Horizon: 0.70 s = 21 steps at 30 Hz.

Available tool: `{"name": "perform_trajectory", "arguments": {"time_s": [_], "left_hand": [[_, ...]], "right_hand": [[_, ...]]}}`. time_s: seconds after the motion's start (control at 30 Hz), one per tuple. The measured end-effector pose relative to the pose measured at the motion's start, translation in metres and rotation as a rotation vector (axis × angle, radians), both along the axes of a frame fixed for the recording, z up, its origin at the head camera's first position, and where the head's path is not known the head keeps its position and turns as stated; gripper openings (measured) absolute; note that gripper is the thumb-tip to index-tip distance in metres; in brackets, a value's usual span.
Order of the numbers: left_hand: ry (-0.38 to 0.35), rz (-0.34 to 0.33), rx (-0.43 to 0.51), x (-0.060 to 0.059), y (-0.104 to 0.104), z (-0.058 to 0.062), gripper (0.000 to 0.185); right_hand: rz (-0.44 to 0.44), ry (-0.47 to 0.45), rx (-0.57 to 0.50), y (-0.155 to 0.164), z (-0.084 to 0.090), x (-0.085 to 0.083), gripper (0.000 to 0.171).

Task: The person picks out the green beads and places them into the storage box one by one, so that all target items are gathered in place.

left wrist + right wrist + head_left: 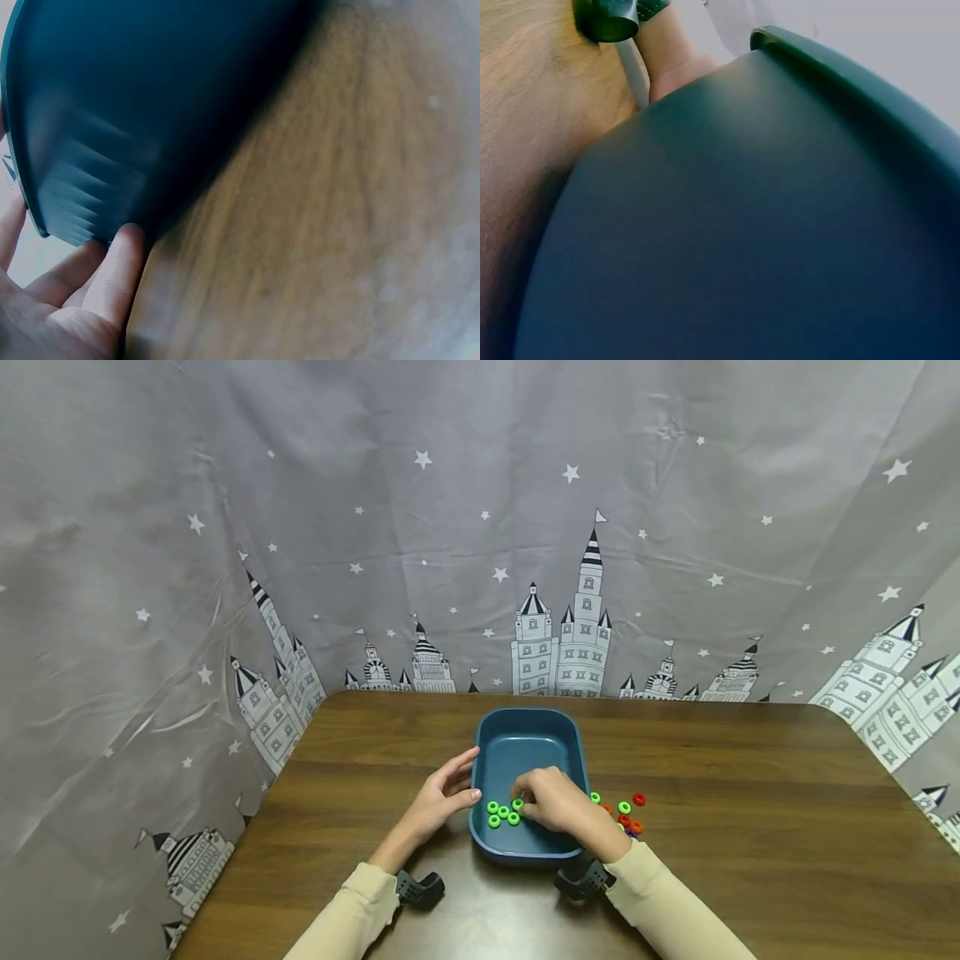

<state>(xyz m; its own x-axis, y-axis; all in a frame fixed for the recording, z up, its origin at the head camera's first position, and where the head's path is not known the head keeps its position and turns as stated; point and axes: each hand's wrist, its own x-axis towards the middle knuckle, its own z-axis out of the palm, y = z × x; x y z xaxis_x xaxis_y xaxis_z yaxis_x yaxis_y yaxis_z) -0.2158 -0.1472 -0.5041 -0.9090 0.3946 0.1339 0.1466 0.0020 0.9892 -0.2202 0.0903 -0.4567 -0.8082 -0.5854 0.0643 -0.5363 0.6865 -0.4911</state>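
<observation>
— What are your hands doing right now?

— My right hand [551, 803] is reaching down into the blue tray [525, 745], low in the middle of the head view. Its fingers are curling over the green rings [501, 812] lying at the tray's near end, and they are touching one ring, though I cannot tell whether I am actually pinching it.

— And the other hand?

— My left hand [442, 797] is resting against the tray's left wall, fingers fairly straight and spread, thumb touching the rim. In the left wrist view my fingertips [124, 255] are pressing the tray's dark outer side.

— Where is the tray sitting?

— On the wooden counter [750, 827], at the centre, its long side running away from me.

— Anything beside it?

— Just right of the tray, loose rings [628, 810] are lying on the counter: green, red, orange and one purple, close together.

— And farther off?

— A grey curtain [480, 527] printed with castles and stars is hanging behind the counter, filling the upper frame.
</observation>
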Motion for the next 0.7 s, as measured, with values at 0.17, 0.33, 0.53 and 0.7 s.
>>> {"name": "perform_trajectory", "arguments": {"time_s": [0.17,0.33,0.53,0.7], "left_hand": [[0.005,-0.003,-0.007,-0.0003,0.0004,0.0011,0.072],[0.017,-0.005,-0.004,-0.0008,0.0009,0.0006,0.071],[0.012,-0.002,-0.005,-0.0017,0.0006,-0.0008,0.071],[0.012,-0.002,-0.004,-0.0011,0.0003,-0.0003,0.071]], "right_hand": [[0.003,0.000,0.009,0.0007,0.0007,0.0004,0.012],[-0.004,-0.023,0.014,0.0000,0.0004,0.0009,0.012],[-0.001,-0.030,0.012,0.0000,-0.0004,0.0019,0.011],[0.017,0.006,0.011,0.0006,-0.0005,0.0019,0.010]]}}
